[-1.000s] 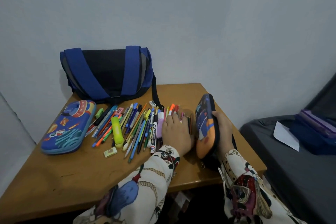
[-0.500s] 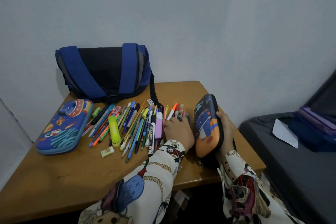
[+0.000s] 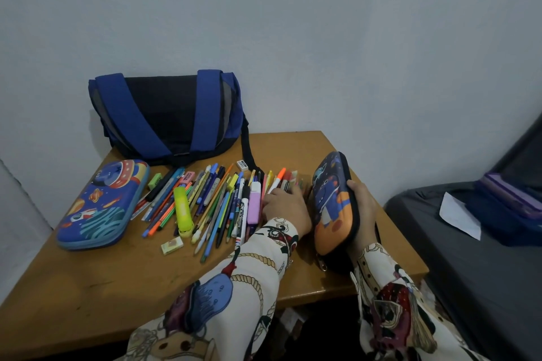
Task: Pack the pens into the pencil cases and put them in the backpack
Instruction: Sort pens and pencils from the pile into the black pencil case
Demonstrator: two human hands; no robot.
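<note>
A pile of pens, pencils and markers lies spread on the wooden table. My left hand rests on the pile's right end, its fingers curled round a few markers, one white with an orange tip. My right hand grips the raised lid of a dark blue and orange pencil case, which stands open at the table's right edge; its inside is hidden. A second blue space-print pencil case lies closed at the left. The blue and black backpack stands at the back against the wall.
Small erasers lie around the pile: one in front, one at the back, a green one at the left. To the right, a dark grey bed carries a purple-blue box and white paper.
My left hand went from lying flat on the pens to curling its fingers round a few markers and drawing slightly back. My right hand keeps the case lid raised.
</note>
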